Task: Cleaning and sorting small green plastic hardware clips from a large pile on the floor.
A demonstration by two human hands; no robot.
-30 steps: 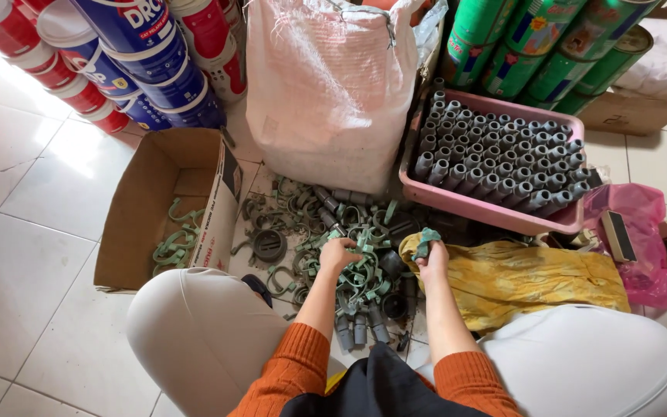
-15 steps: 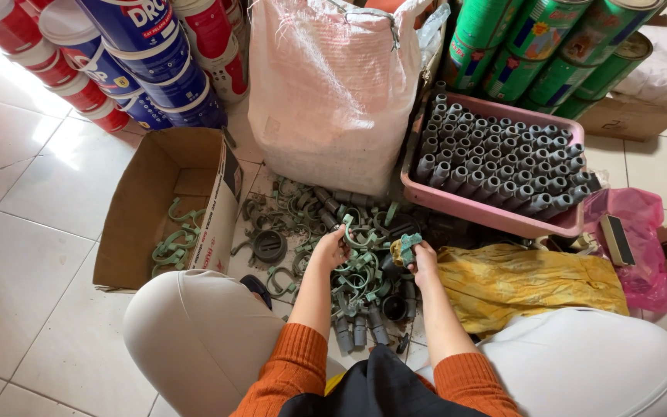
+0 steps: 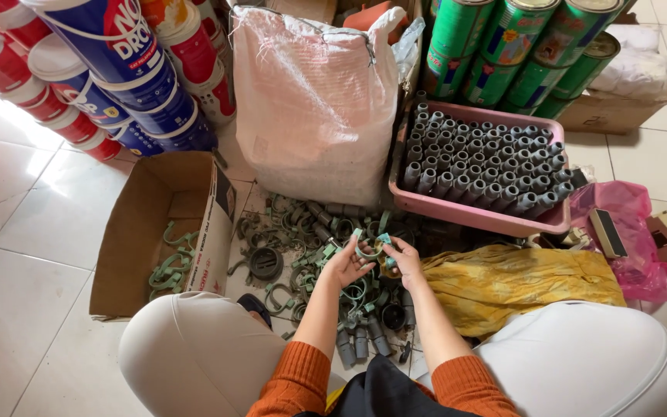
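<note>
Left hand: the left hand [image 3: 347, 265] is raised over the heap, palm up, fingers curled, pinching one side of a green clamp ring [image 3: 370, 245].
Right hand: the right hand [image 3: 404, 259] pinches the other side of the same ring with thumb and fingertips; the two hands nearly touch.
Clamp ring: a pale green open band with small tabs at its ends, held between both hands just above the pile, in front of the near rim of the pink tray.
Pile: a heap of green and grey clamps and fittings [image 3: 303, 239] lies on the floor tiles between the knees, the box and the sack.
Box: an open cardboard box [image 3: 137, 232] lies to the left of the pile, with a few green clamps in its near corner.
Pink tray: a pink plastic tray [image 3: 472, 214] beyond the right hand holds rows of upright grey tube pieces.
Sack: a white woven sack [image 3: 314, 100] stands behind the pile, touching the tray's left edge.
Yellow bag: a crumpled yellow plastic bag [image 3: 519, 282] lies just right of the right hand.
Cans: paint pails [image 3: 110, 69] at the far left, green cans [image 3: 519, 46] at the far right.
</note>
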